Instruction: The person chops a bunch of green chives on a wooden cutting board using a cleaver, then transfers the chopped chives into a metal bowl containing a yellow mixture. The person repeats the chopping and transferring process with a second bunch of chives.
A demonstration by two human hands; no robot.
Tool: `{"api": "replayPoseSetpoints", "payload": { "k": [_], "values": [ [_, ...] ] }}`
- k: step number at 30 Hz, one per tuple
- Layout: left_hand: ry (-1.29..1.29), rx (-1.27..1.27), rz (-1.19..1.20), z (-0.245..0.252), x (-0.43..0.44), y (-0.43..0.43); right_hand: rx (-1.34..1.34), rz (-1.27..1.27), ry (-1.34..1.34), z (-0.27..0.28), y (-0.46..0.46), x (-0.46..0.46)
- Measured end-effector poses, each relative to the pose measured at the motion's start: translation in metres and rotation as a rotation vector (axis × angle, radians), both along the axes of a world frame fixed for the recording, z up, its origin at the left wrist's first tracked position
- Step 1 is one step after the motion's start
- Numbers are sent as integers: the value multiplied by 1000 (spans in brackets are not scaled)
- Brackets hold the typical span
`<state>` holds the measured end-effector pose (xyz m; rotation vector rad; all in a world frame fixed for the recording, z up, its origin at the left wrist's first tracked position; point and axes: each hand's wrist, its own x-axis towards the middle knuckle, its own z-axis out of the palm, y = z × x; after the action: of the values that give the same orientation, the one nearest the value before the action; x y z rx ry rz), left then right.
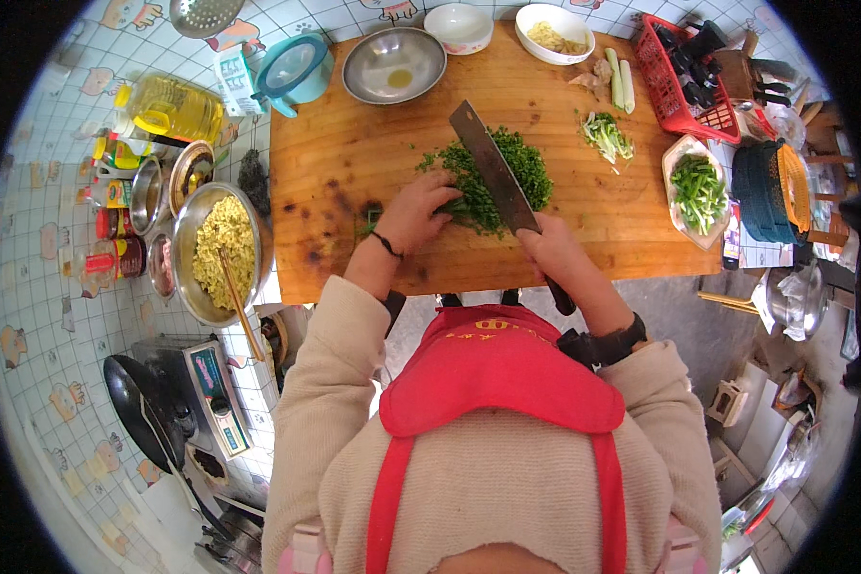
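My right hand [551, 247] grips the dark handle of a cleaver [496, 166]. Its broad blade slants up and left across a heap of finely chopped green herbs [527, 168] on a wooden board [330, 151]. To the left of the blade, my left hand [417, 212] presses its bent fingers over uncut green stems at the heap's edge. Bits of green also show beside that wrist. The palm hides most of the stems it holds. Part of the heap lies hidden behind the blade.
Along the board's far edge stand a metal bowl [394, 66], a white bowl [458, 29] and a bowl of pale slices [554, 34]. Cut scallions [607, 138] and a dish of green pieces [697, 192] lie right. At left is a bowl of yellow food [222, 251] with chopsticks [241, 305].
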<state>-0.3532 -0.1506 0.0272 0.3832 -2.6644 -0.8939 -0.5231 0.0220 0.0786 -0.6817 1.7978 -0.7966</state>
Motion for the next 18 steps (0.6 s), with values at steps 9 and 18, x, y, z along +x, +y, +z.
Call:
{"api": "replayPoseSetpoints", "payload": {
  "k": [9, 18],
  "values": [
    [176, -80, 505, -11, 2, 82, -6, 343, 194, -8, -5, -11],
    [214, -157, 586, -14, -25, 85, 73, 255, 103, -8, -9, -28]
  ]
}}
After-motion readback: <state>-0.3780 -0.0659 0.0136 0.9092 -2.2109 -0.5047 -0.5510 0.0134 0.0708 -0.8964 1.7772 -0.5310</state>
